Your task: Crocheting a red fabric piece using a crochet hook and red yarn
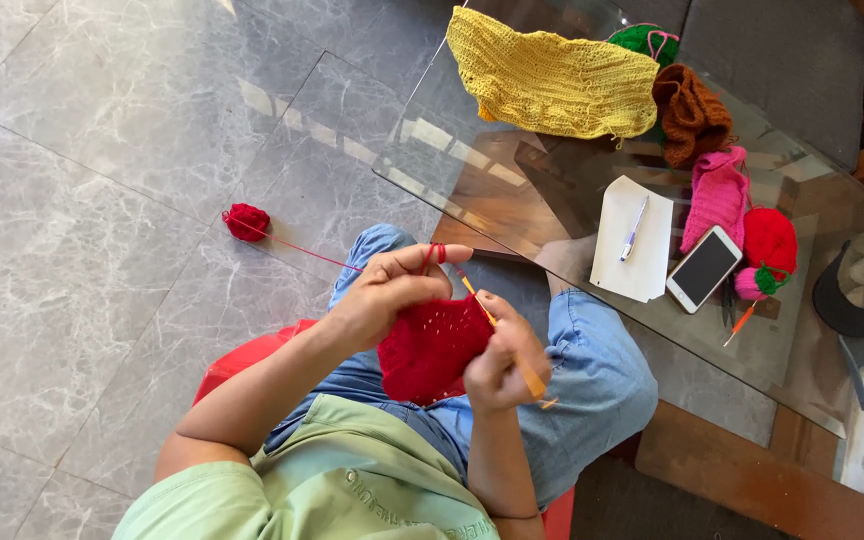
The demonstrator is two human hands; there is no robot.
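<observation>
red crochet piece [430, 345], soft and holed, sits over the lap between both hands. left hand [387, 290] has its fingers closed on the top edge, red yarn strand [302, 250] looped over the forefinger and running to a round yarn ball [247, 221] on the marble floor [72, 200]. right hand [502, 365] has its fingers pinched around a thin orange crochet hook [502, 335]. glass desk [512, 190] carries a ribbed yellow knit [552, 80], paper [632, 240] and phone [703, 268]
</observation>
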